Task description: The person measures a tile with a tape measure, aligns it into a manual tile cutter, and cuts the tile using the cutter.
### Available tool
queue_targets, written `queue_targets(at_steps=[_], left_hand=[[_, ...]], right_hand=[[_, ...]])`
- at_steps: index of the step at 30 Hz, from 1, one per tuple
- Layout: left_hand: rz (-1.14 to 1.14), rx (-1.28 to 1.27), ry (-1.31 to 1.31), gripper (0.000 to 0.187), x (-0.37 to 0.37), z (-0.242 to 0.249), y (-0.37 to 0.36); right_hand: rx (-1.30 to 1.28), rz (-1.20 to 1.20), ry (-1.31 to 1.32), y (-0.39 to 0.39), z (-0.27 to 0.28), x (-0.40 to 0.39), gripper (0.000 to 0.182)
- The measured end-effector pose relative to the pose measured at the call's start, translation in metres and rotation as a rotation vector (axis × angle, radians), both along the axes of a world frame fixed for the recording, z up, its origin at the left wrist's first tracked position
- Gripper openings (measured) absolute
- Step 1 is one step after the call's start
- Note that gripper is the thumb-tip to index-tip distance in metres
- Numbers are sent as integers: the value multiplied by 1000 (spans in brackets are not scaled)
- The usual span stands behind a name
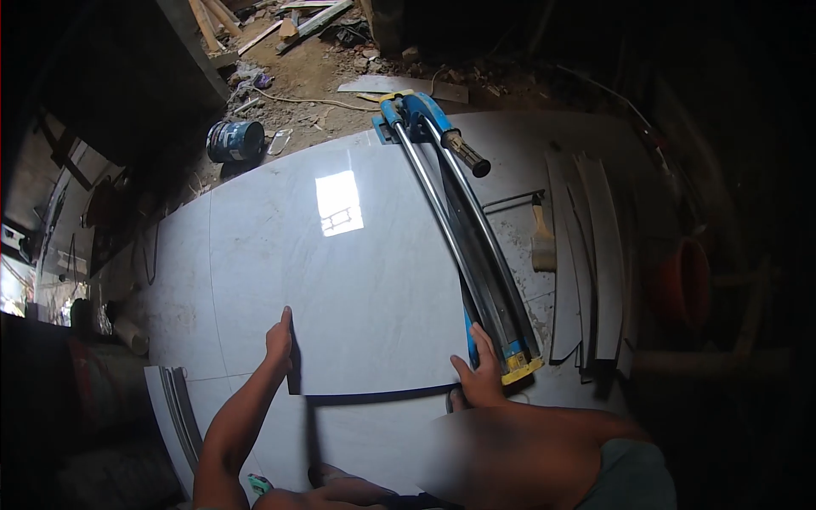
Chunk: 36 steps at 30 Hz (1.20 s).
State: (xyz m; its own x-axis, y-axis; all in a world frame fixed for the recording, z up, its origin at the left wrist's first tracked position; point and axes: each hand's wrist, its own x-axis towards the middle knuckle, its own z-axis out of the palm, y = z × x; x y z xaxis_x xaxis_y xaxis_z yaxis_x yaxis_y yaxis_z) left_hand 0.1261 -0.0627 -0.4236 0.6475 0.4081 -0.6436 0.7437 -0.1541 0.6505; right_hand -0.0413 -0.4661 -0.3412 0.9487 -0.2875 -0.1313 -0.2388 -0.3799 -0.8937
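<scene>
A large pale grey tile (pixel 382 280) lies in front of me, its right side up against a blue manual tile cutter (pixel 455 229) with two steel rails. My left hand (pixel 279 340) grips the tile's left edge, thumb on top and the other fingers hidden behind the edge. At the near right corner, my right hand (pixel 483 374) holds the tile with its thumb over the top face and its fingers along the side, close to the cutter's yellow end (pixel 522 371). A dark shadow runs beneath the tile's near edge. The cutter's handle (pixel 467 153) points toward me at the far end.
Right of the cutter lie a paintbrush (pixel 542 242) and several long tile strips (pixel 582 263). More strips (pixel 176 416) lie at lower left. A paint-stained bucket (pixel 235 141) lies beyond the tiled surface, near rubble and wood scraps (pixel 297 25). A red bucket (pixel 682 283) stands far right.
</scene>
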Motion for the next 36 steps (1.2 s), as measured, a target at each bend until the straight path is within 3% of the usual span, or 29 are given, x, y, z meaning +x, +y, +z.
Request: queue_targets(at_steps=[3,5,7,9,12,14,15,19,21,28,36], left_hand=[[-9,-7,15,64,-2,7,-6],[-21,3,52,64,-4,7,-8],[-3,-13,44,64,-10,-2,-13],[2,-37,59,66,-17,-4,-21],[32,-93,132,82,-27,17,-47],[25,-118,91,82,-31,3,-49],[22,-131,76,83,-36,-3,-48],[42,-186,67,82,-35,9,-56],[86,-171,78,81,-31,20,-67],[110,-164,15,79,-1,-8,-69],[149,-136,-16,73,-17,-11,-111]], right_hand=[[-173,253,-231,-27,27,29,65],[-434,158,-457,-49,38,91,78],[-352,9,-466,-60,57,147,84],[-356,48,-340,-69,80,191,89],[-362,35,-464,-68,86,253,78],[-461,-26,-738,-76,80,285,61],[-556,-35,-680,-77,94,288,45],[-615,5,-715,-83,104,309,36],[-639,9,-667,-83,117,319,34],[-727,20,-638,-87,129,333,34],[-737,2,-625,-86,127,336,36]])
